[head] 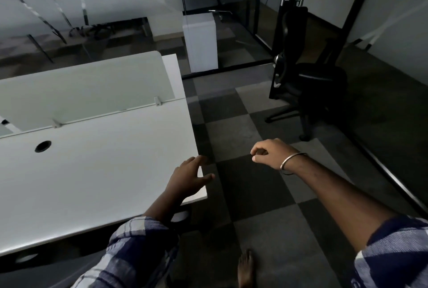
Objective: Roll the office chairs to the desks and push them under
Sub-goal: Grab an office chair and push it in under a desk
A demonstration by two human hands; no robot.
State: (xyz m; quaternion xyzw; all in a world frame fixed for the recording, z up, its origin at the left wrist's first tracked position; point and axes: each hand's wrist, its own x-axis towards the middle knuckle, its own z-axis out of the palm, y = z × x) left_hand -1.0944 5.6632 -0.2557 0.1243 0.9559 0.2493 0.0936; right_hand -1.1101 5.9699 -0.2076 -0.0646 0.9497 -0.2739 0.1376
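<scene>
Fingers, left hand (188, 180): spread and relaxed above the near right corner of the white desk (97, 172); nothing held. Contact with the desk surface cannot be told.
Fingers, right hand (269, 152): loosely curled, thumb close to the index fingertip; nothing held. The hand hangs over the floor, apart from the desk.
Wrist: 1 metal bangle (290, 162) on the right wrist.
Sleeves: checked blue-and-white fabric (129, 253) on both arms, pushed up the forearms.
Office chair (308, 74): 1 black chair in view, standing on the carpet at upper right, beside a dark door frame, well apart from the desk and from both hands. Not under any desk.
Desk: white top with 1 round cable hole (43, 146) and a frosted divider panel (88, 93) along its far edge.
Floor (243, 125): carpet tiles in a grey and dark checker pattern.
Foot (246, 269): 1 bare foot at the lower edge.
Background: white pedestal cabinet (201, 42) behind a glass partition.
</scene>
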